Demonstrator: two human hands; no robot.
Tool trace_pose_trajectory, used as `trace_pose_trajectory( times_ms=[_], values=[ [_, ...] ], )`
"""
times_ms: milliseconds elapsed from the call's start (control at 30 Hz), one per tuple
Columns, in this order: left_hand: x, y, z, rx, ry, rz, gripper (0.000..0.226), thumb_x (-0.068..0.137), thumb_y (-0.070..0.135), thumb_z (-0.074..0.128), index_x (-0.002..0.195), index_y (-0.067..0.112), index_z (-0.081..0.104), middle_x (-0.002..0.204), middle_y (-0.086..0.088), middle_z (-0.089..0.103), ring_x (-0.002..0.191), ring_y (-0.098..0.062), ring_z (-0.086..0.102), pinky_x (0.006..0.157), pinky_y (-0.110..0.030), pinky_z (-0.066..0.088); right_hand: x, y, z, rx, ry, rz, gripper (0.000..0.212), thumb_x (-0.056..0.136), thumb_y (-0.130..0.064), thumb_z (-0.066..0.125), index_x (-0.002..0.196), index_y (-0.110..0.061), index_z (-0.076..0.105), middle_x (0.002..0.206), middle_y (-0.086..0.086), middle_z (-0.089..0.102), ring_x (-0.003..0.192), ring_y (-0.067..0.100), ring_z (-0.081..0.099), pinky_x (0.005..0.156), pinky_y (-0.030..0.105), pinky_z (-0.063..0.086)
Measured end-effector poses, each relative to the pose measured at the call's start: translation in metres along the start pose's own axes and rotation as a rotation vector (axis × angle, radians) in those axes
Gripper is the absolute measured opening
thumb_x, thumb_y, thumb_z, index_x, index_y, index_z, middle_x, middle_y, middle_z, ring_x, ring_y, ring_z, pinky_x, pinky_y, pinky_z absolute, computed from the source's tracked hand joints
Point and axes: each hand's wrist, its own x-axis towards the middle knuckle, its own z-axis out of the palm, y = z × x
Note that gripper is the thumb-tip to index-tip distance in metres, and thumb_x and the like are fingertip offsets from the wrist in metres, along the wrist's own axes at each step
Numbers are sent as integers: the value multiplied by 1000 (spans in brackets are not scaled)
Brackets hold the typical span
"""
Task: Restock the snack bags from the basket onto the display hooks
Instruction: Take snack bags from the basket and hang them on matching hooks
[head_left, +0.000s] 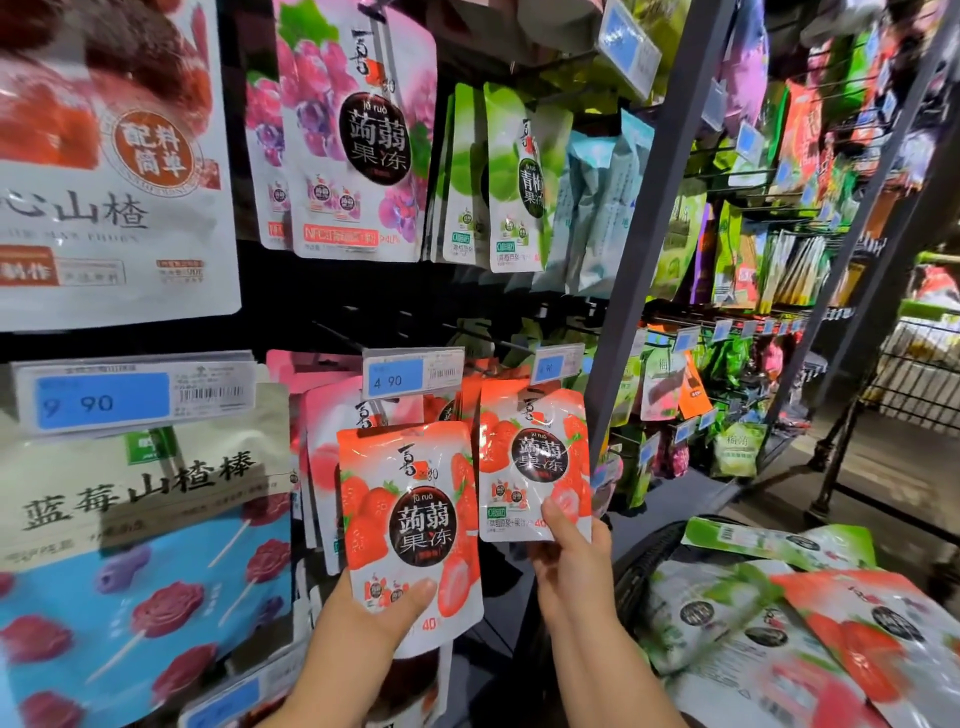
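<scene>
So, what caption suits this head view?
Left hand holds one glossy red strawberry jelly pouch; right hand holds a second pouch.

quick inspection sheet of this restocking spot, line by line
surface: dark display rack with hooks, bags hanging in rows
job's things: front strawberry bag held up before the rack; second strawberry bag has its top behind a price tag, hooked or not cannot be told; basket at lower right holds green and strawberry bags
clutter: nothing seen
grippers: left hand grips the front strawberry bag's bottom, thumb on its face; right hand pinches the second strawberry bag's bottom edge
cables: nothing seen
surroundings: grape bags and green bags hang above; more racks and a wire cart to the right
</scene>
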Motion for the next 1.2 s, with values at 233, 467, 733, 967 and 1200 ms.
trace_pose_trajectory(
  times_ms=[233,467,733,967,1200],
  values=[
    [9,-8,-3,-30,19,-20,39,77,14,82,106,31,63,98,10,74,92,-9,67,70,-22,46,12,6,1,-6,-13,5,40,91,-1,65,127,-6,51,104,9,71,83,20,73,65,36,57],
    [13,-13,0,-56,-7,-24,38,78,16,82,108,32,65,97,11,76,96,-12,70,83,-31,50,19,10,-3,-8,-3,21,36,91,-1,64,124,-8,51,106,11,71,93,28,70,68,37,56],
    [15,-11,5,-65,3,-1,35,78,13,81,100,35,65,86,21,75,90,-6,68,73,-24,48,26,14,-4,25,-2,26,34,93,-4,62,125,-5,53,113,16,70,91,26,73,62,34,61],
    [18,-12,6,-74,2,16,36,77,17,82,101,39,64,91,20,75,94,-7,69,79,-28,49,29,13,-2,10,6,38,34,93,-5,63,126,-6,54,106,11,72,77,17,74,60,31,58],
    [19,-13,7,-75,-9,16,36,77,19,82,104,36,66,95,17,76,96,-11,70,88,-35,50,43,18,15,-48,26,112,37,93,-2,63,129,1,55,109,19,70,80,25,69,45,24,52]
  ],
)
